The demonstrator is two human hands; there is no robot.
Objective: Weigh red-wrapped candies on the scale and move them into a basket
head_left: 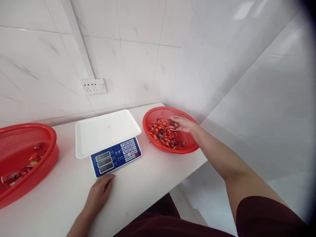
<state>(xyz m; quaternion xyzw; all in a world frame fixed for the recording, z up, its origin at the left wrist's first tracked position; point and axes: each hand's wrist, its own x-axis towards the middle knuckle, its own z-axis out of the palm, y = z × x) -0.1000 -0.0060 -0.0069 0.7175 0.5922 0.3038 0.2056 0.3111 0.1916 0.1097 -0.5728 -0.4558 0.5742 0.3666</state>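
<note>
My right hand (182, 124) reaches into the red plastic basket (172, 149) on the right. Its fingers are closed around some candies (172, 124) in shiny red wrappers. More red-wrapped candies (161, 133), a few of them darker, lie heaped under it. Resting on the table, my left hand (101, 189) touches or nearly touches the front edge of the blue and white weighing scale (118, 156). Its fingers are loosely bent, the thumb apart, and nothing shows in them. The scale's white tray (107, 131) bears nothing; its small displays are lit too faintly to read surely.
A second red basket (49, 154) stands at the left edge of the white table (148, 174), with several wrapped pieces inside. Behind the table is a tiled wall with a power socket (93, 86). A pale smooth wall (259, 108) rises close on the right.
</note>
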